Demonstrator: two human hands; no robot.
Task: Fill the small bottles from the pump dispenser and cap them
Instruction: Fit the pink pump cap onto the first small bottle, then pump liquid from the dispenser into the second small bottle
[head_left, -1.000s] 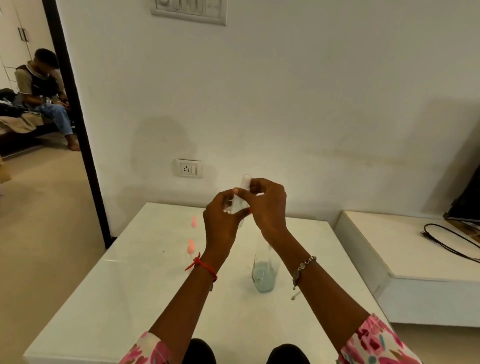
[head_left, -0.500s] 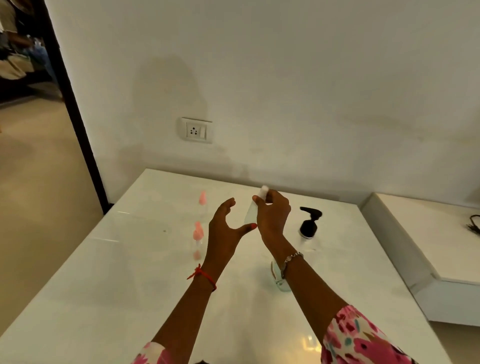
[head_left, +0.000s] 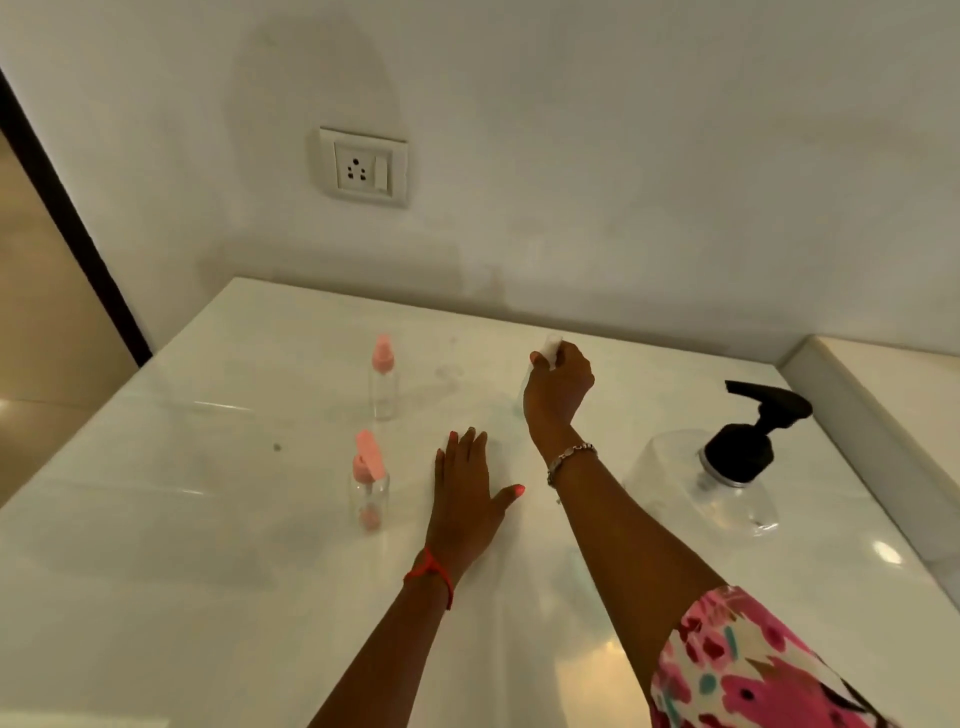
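The fingers of the right hand (head_left: 558, 387) curl round a white-capped bottle (head_left: 551, 347), whose body is mostly hidden behind the palm. The left hand (head_left: 467, 486) lies flat on the white table (head_left: 208, 519), fingers straight and thumb spread. A flip-lid pink bottle (head_left: 369, 483) stands at its 9 o'clock, a far pink bottle (head_left: 383, 379) at 11, and the pump dispenser (head_left: 748, 457) at 3.

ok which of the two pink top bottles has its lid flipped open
The nearer pink-capped bottle, beside the left hand: its flip lid stands up, tilted. The farther pink-capped bottle has its lid down.
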